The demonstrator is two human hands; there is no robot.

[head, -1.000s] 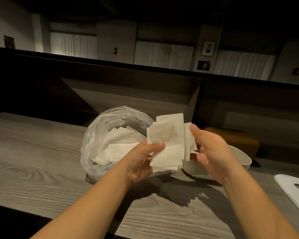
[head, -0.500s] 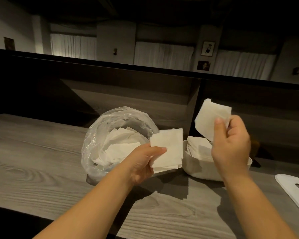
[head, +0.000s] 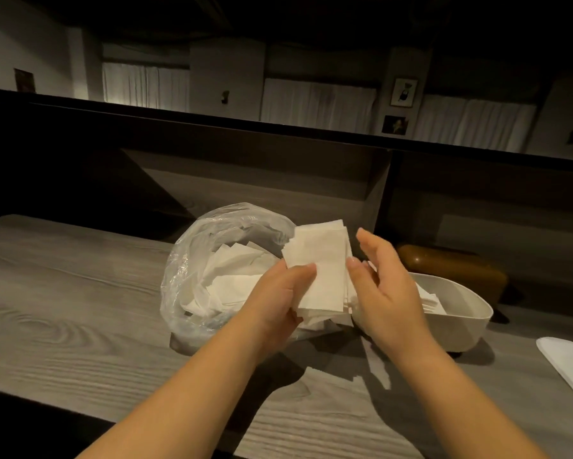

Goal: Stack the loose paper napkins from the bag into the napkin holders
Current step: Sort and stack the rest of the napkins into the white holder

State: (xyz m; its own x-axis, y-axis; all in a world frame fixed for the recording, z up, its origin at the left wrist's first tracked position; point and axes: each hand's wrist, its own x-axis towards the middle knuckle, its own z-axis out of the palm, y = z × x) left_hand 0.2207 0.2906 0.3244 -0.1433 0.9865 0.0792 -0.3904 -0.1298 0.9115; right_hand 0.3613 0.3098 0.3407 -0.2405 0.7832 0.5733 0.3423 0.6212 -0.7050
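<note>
A clear plastic bag [head: 192, 260] full of loose white napkins lies on the wooden counter. My left hand [head: 278, 293] grips a small stack of white napkins [head: 321, 270] upright in front of the bag, thumb across its face. My right hand [head: 381, 286] is beside the stack's right edge with fingers spread and fairly straight, the thumb tip touching the napkins' edge. Behind the right hand stands a white oval napkin holder [head: 467, 323] with several napkins lying inside.
A brown oval lid or holder [head: 453, 263] sits behind the white one. A flat white lid with a slot [head: 566, 362] lies at the right edge of the counter [head: 63, 293]. A dark partition wall rises behind the counter.
My right hand, which had lifted a single napkin above the holder half a second ago, has come back down without it to the stack in my left hand.
</note>
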